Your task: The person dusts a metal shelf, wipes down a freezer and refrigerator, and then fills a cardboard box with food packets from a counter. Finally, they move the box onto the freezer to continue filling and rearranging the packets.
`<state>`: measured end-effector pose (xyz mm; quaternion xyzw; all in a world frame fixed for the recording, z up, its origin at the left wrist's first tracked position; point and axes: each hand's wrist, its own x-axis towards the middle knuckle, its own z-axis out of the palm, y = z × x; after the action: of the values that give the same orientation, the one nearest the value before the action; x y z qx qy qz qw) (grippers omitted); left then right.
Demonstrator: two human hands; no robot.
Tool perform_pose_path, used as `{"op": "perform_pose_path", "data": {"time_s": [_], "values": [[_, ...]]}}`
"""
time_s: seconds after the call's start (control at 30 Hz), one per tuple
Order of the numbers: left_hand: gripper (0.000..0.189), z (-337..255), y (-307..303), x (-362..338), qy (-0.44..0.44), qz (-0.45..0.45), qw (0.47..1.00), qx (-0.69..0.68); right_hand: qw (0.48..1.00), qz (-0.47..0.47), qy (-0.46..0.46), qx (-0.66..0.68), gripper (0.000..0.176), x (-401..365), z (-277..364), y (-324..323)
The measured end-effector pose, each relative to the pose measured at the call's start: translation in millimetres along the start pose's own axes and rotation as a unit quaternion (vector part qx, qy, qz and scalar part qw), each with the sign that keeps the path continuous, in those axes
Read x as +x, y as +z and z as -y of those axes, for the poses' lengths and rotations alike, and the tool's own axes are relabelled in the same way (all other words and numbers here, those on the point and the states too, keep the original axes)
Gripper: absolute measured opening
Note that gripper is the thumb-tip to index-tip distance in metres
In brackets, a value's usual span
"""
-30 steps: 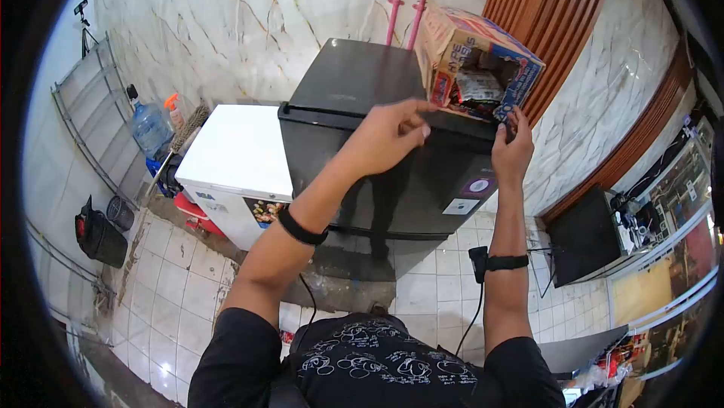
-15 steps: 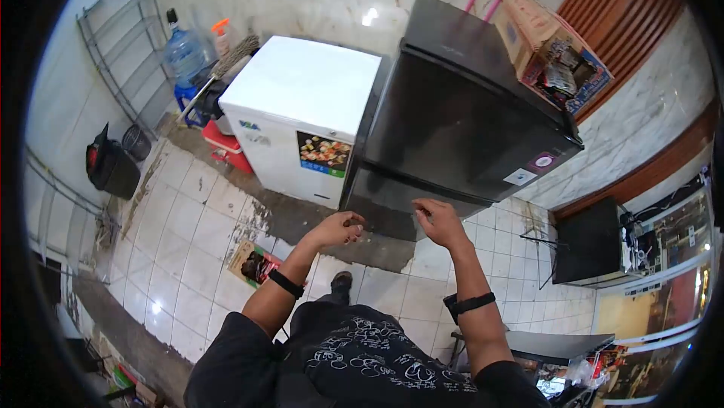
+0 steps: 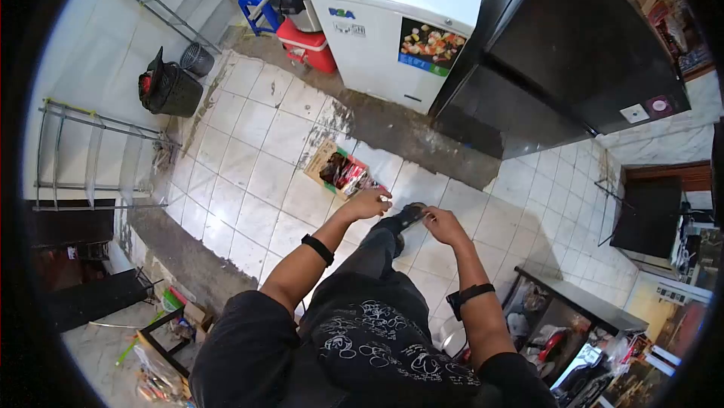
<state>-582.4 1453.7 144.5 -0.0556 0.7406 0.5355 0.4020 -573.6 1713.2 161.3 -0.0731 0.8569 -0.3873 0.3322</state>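
Note:
My left hand (image 3: 367, 204) is in front of my body with its fingers loosely bent and no object visible in it. Just beyond it on the tiled floor lies a printed cardboard box (image 3: 328, 168) with dark and red contents or print; the hand overlaps its near corner in this view. My right hand (image 3: 446, 225) hovers to the right, fingers half curled and apart, likewise with nothing visible in it. Between the two hands, my dark shoe (image 3: 411, 214) shows on the floor below. Each forearm wears a black band.
Ahead stand a white chest freezer (image 3: 381, 38) and a black refrigerator (image 3: 581, 53). A red cooler (image 3: 308, 46), a blue stool (image 3: 256, 14) and a black basket (image 3: 177, 91) are at the left, near metal racks (image 3: 98, 133). A cluttered shelf unit (image 3: 558, 317) stands at the right.
My view has tipped down and turned left, so the freezer and refrigerator sit higher and further right. Both hands now appear over the floor near the printed box and my shoe.

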Motion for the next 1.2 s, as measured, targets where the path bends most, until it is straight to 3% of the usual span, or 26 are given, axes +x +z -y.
{"op": "perform_pose_path", "data": {"time_s": [0.1,0.23,0.27,0.3,0.37,0.4,0.43,0.47,0.5,0.53,0.57,0.67,0.73,0.8,0.87,0.97,1.03,1.07,1.1,1.13,1.17,1.2], "values": [[0.040,40,-25,-13,-0.045,0.000,0.999,-0.010,0.998,0.064,0.003,0.002,0.030,16,6,41],[0.039,146,-70,11,-0.098,-0.068,0.993,-0.015,0.998,0.038,0.045,0.032,0.032,61,-3,105],[0.036,144,-85,6,-0.122,-0.099,0.988,0.000,0.996,0.021,0.062,0.053,0.033,78,-3,120],[0.033,172,-97,15,-0.134,-0.122,0.983,0.039,0.996,0.024,0.070,0.052,0.033,88,-10,142],[0.031,277,-122,57,-0.030,-0.153,0.945,0.287,0.993,-0.014,0.112,0.030,0.035,122,-24,184],[0.031,263,-140,59,-0.030,-0.151,0.947,0.284,0.986,0.006,0.153,0.065,0.047,138,-28,201],[0.030,256,-150,56,-0.086,-0.194,0.951,0.224,0.985,0.018,0.161,0.060,0.047,154,-35,224],[0.030,257,-157,57,-0.148,-0.237,0.947,0.160,0.989,-0.033,0.143,0.024,0.054,172,-48,250],[0.028,289,-162,72,-0.143,-0.259,0.948,0.114,0.989,-0.084,0.118,-0.009,0.062,193,-57,273],[0.027,301,-167,79,-0.152,-0.251,0.950,0.104,0.991,-0.070,0.115,0.001,0.082,209,-57,287],[0.026,309,-168,86,-0.159,-0.244,0.952,0.095,0.992,-0.053,0.118,-0.002,0.082,223,-54,301],[0.026,352,-159,108,-0.220,-0.274,0.935,0.054,0.983,-0.157,0.058,-0.079,0.106,267,-41,325],[0.027,361,-155,115,-0.161,-0.244,0.955,0.056,0.975,-0.199,0.018,-0.095,0.118,292,-41,335],[0.028,377,-145,127,-0.123,-0.222,0.967,0.038,0.973,-0.202,0.030,-0.106,0.119,302,-31,339],[0.034,393,-128,147,-0.025,-0.084,0.991,-0.097,0.973,-0.189,0.032,-0.125,0.119,311,-30,345],[0.037,366,-119,158,-0.038,-0.097,0.983,-0.152,0.960,-0.220,0.034,-0.168,0.118,319,-30,354],[0.038,347,-122,162,-0.067,-0.088,0.988,-0.109,0.957,-0.187,0.187,-0.123,0.118,325,-11,352],[0.039,340,-120,168,-0.099,-0.129,0.976,-0.143,0.947,-0.204,0.179,-0.173,0.104,324,-5,352],[0.040,335,-119,173,-0.131,-0.169,0.961,-0.176,0.945,-0.208,0.181,-0.176,0.104,325,-8,357],[0.045,334,-125,178,-0.090,-0.124,0.976,-0.155,0.935,-0.223,0.092,-0.261,0.096,325,-16,363],[0.045,332,-124,187,-0.099,-0.138,0.975,-0.142,0.910,-0.234,0.002,-0.343,0.088,327,-18,365],[0.046,329,-123,198,-0.136,-0.169,0.968,-0.123,0.935,-0.181,-0.039,-0.303,0.074,330,-21,366]]}}
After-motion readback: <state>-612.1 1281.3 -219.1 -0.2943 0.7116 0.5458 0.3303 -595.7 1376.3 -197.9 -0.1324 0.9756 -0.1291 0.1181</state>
